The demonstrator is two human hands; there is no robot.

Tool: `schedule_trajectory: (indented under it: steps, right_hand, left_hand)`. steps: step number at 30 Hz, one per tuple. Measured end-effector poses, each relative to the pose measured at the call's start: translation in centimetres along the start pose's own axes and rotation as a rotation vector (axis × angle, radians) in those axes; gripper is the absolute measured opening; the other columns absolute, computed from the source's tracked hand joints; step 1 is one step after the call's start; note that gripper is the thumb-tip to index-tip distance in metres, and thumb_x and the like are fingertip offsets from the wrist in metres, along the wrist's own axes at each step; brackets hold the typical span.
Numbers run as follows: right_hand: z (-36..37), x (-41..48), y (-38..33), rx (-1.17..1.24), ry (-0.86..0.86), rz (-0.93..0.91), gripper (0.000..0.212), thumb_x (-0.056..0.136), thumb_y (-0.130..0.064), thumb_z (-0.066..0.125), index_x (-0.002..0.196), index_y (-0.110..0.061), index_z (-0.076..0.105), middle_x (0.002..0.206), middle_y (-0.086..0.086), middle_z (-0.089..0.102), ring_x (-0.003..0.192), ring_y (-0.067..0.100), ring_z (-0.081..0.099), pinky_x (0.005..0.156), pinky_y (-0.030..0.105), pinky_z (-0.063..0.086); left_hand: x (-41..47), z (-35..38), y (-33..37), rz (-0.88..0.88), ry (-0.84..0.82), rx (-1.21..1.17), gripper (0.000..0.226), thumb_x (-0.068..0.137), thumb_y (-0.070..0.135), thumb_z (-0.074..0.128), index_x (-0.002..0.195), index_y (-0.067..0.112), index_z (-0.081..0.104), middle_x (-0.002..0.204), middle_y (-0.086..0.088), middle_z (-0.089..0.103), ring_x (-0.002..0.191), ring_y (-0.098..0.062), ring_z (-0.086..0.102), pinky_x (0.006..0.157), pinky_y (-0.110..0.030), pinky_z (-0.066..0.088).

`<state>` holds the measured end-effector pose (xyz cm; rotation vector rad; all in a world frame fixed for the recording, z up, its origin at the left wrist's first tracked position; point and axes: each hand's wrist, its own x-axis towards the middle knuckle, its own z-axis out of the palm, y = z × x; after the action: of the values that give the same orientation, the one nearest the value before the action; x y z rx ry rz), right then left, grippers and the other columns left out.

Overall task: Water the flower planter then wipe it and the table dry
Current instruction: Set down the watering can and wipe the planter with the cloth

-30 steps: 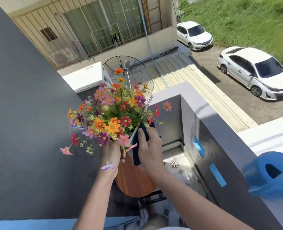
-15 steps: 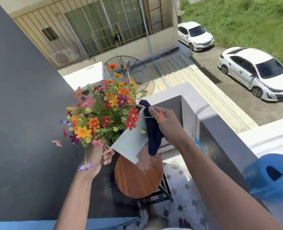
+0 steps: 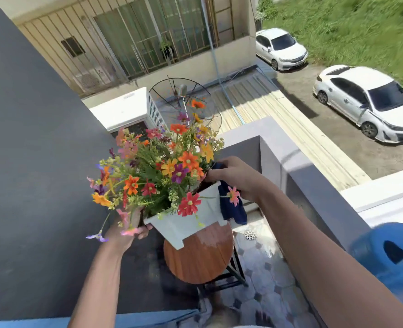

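White planter [image 3: 191,223] (packed with mixed flowers [image 3: 162,166]) tilted above round table [image 3: 198,259]; left hand [image 3: 127,233] grips its 9 o'clock corner, right hand [image 3: 231,176] clenches dark cloth [image 3: 231,209] at 3 o'clock rim.

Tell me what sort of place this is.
Likely a small upper-floor balcony: a grey parapet wall edges it, parked cars and a metal roof lie below, and a round wooden table stands on tiled floor.
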<state>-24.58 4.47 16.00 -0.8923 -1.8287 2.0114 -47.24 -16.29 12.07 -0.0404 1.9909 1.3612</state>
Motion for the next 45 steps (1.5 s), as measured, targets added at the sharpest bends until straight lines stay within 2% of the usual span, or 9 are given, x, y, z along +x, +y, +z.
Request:
schedule_trajectory:
  steps: [5,13,17,21,25,30,36,39,45]
  right_hand:
    - [1.2,0.4,1.1,-0.163,0.1,0.042,0.027,0.07,-0.019,0.071,0.064,-0.011,0.046,0.059,0.009,0.038,0.051,0.017,0.041,0.051,0.029,0.036]
    - [4.3,0.7,2.8,0.136,0.56,-0.009,0.027,0.073,-0.01,0.065,0.06,-0.008,0.041,0.054,0.003,0.027,0.045,0.013,0.019,0.041,0.021,0.019]
    - [5.4,0.7,2.7,0.05,0.682,-0.051,0.032,0.077,-0.016,0.066,0.061,-0.01,0.04,0.054,0.001,0.033,0.044,0.011,0.027,0.039,0.018,0.024]
    - [6.5,0.3,2.6,0.051,0.663,-0.111,0.033,0.08,-0.016,0.063,0.062,-0.009,0.037,0.053,0.0,0.032,0.048,0.012,0.023,0.05,0.027,0.026]
    - [8.0,-0.4,2.7,0.052,0.668,-0.16,0.031,0.076,-0.013,0.063,0.059,-0.009,0.037,0.052,0.004,0.036,0.048,0.013,0.025,0.05,0.028,0.028]
    - [9.4,-0.8,3.2,0.072,0.624,-0.133,0.022,0.072,-0.029,0.061,0.076,-0.016,0.043,0.075,0.018,0.057,0.065,0.032,0.058,0.063,0.041,0.049]
    - [8.2,-2.0,2.1,0.222,0.444,-0.303,0.009,0.095,-0.017,0.059,0.102,-0.016,0.064,0.1,-0.001,0.062,0.09,0.006,0.058,0.079,0.021,0.045]
    - [6.1,-1.0,2.0,0.138,0.532,-0.359,0.013,0.096,-0.009,0.055,0.101,0.0,0.063,0.093,0.009,0.059,0.082,0.012,0.055,0.074,0.027,0.04]
    - [3.3,2.5,1.0,-0.013,0.642,-0.281,0.029,0.096,-0.016,0.046,0.118,-0.017,0.064,0.103,0.003,0.051,0.089,0.017,0.048,0.08,0.031,0.036]
  left_hand:
    - [-2.3,1.4,1.5,0.16,-0.091,0.244,0.043,0.103,0.013,0.027,0.064,0.005,0.044,0.034,-0.005,0.042,0.02,-0.006,0.026,0.029,-0.013,0.023]
    - [-2.8,3.4,1.8,0.314,-0.043,0.01,0.028,0.094,0.011,0.033,0.109,0.002,0.055,0.054,-0.009,0.048,0.03,-0.009,0.034,0.036,-0.014,0.023]
    - [-6.0,6.4,0.2,0.205,-0.033,0.067,0.023,0.095,0.017,0.044,0.081,0.005,0.058,0.046,-0.005,0.053,0.027,-0.008,0.032,0.037,-0.012,0.018]
    - [-8.7,10.1,-0.4,0.128,-0.248,0.21,0.021,0.096,0.035,0.047,0.087,0.024,0.062,0.06,-0.012,0.059,0.033,-0.013,0.039,0.04,-0.017,0.022]
    - [-8.3,11.0,0.4,0.147,-0.179,0.26,0.047,0.087,0.053,0.053,0.074,0.009,0.06,0.058,-0.008,0.055,0.04,-0.016,0.036,0.047,-0.027,0.026]
    - [-8.8,11.3,0.7,0.222,-0.083,0.192,0.033,0.088,0.022,0.053,0.061,0.007,0.042,0.045,-0.001,0.045,0.047,-0.019,0.041,0.051,-0.027,0.031]
    - [-8.5,10.1,2.3,0.142,-0.17,0.017,0.028,0.091,0.018,0.044,0.064,0.008,0.048,0.045,-0.003,0.046,0.028,-0.008,0.026,0.034,-0.015,0.017]
    - [-8.6,9.6,2.3,0.107,-0.242,-0.034,0.03,0.092,0.016,0.042,0.065,0.006,0.047,0.046,-0.007,0.049,0.027,-0.007,0.021,0.037,-0.015,0.014]
    - [-9.5,10.7,1.7,0.067,-0.24,-0.062,0.018,0.092,0.011,0.045,0.074,0.007,0.046,0.048,-0.007,0.052,0.03,-0.009,0.028,0.036,-0.018,0.018]
